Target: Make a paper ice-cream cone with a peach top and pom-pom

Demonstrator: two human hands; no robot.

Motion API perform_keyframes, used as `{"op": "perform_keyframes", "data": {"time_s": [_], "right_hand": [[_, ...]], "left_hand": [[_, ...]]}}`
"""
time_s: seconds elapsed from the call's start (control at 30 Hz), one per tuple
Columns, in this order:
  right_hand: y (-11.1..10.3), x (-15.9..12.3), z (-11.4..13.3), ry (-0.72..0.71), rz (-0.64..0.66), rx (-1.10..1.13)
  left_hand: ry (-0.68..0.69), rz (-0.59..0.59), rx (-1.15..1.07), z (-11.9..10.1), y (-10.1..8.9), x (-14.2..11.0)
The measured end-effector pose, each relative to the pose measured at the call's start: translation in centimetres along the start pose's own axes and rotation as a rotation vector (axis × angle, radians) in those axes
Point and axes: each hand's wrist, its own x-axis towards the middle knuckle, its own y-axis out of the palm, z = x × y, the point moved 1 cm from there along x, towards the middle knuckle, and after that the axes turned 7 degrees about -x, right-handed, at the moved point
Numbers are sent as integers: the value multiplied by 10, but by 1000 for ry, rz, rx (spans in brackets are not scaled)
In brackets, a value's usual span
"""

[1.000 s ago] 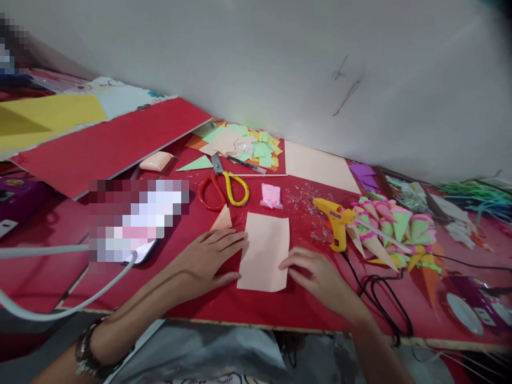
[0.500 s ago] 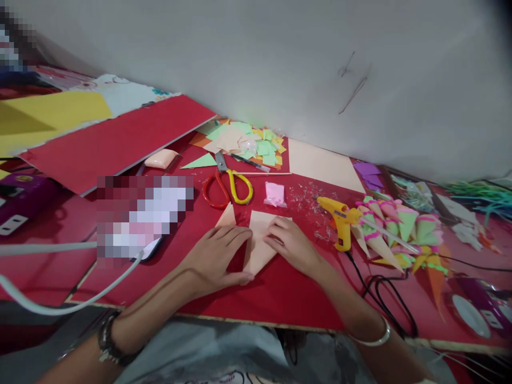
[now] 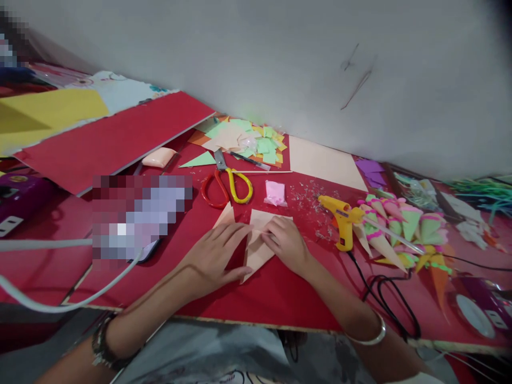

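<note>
A cut piece of peach paper (image 3: 258, 257) lies on the red tabletop in front of me, narrowing to a point at its lower left. My left hand (image 3: 212, 256) rests flat beside it, fingers stretched out, with fingertips and thumb at the paper's left edge. On the upper right of the paper sits my right hand (image 3: 290, 248), its fingers curled and pressed together on the sheet; the fingertips are partly hidden. A second peach paper triangle (image 3: 226, 215) sticks out from behind my left fingers. Scissors (image 3: 227, 184) with red and yellow handles lie just beyond.
To the right are a yellow glue gun (image 3: 342, 221), its black cable (image 3: 386, 304) and several decorated paper cones (image 3: 400, 229). A pink packet (image 3: 275, 192) lies past the paper. Paper scraps (image 3: 248, 140) are heaped by the wall. A phone (image 3: 150, 250) with a white cable is left.
My right fingers have drawn slightly left and inward on the paper. My left hand stays nearly where it was, its fingertips a little further over the paper's edge.
</note>
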Motion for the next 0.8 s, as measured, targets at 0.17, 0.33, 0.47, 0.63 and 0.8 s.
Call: {"op": "perform_keyframes", "data": {"time_s": [0.17, 0.33, 0.47, 0.63, 0.8], "right_hand": [[2, 0, 0, 4, -27, -10], [2, 0, 1, 13, -41, -15], [3, 0, 0, 13, -36, -3], [2, 0, 1, 26, -5, -27], [-1, -1, 3, 51, -24, -66]], "left_hand": [[-280, -355, 236, 20, -29, -10], [-449, -386, 302, 48, -40, -17], [-316, -321, 285, 41, -40, -15], [59, -66, 153, 11, -26, -1], [104, 16, 94, 3, -3, 6]]}}
